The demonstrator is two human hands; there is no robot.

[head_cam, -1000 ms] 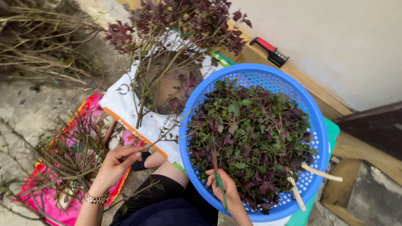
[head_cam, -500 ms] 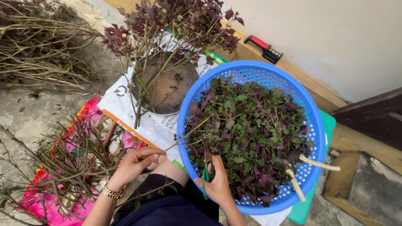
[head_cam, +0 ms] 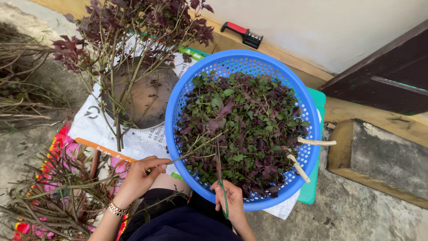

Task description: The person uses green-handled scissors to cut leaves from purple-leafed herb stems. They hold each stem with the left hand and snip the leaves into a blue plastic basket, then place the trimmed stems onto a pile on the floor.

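Trimming stems over the basket

My left hand (head_cam: 140, 176) pinches a thin bare green stem (head_cam: 191, 151) reaching over the round blue plastic basket (head_cam: 178, 102) of purple-green leaves (head_cam: 243, 127). My right hand (head_cam: 229, 198) is closed on green-handled scissors (head_cam: 220, 178) at its near rim. A leafy purple branch bundle (head_cam: 133, 40) crowds the left, stripped stalks (head_cam: 49, 201) beside my knee

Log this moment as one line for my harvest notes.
left hand: pinching thin stem | right hand: gripping scissors | blue basket: piled with purple-green leaves | stripped stalks: beside left hand
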